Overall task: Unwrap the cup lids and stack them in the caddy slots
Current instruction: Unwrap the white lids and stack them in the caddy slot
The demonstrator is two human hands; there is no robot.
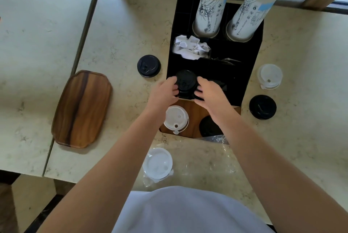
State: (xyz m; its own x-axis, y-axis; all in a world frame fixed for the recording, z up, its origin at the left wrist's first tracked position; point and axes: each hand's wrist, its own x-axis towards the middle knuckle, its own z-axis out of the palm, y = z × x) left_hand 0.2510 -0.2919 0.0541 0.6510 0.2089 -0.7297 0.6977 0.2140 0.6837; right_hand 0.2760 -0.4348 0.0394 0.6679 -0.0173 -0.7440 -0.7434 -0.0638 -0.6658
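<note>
A black caddy (250, 44) stands on the marble table. At its near left slot sits a stack of black lids (186, 82). My left hand (165, 91) grips the stack from the left and my right hand (209, 91) grips it from the right. More lids lie around: a black lid (148, 65) left of the caddy, a black lid (262, 107) and a white lid (269, 76) to its right, a white lid (176, 119) and a dark lid (208, 126) on a wooden board under my arms. Another white lid (157, 164) lies on clear plastic wrap (216, 159) near me.
Two tall stacks of printed paper cups (209, 10) (250, 14) stand in the caddy's far slots. Crumpled white napkins (190, 47) fill a middle compartment. A wooden tray (82, 109) lies to the left, across a seam between two table tops.
</note>
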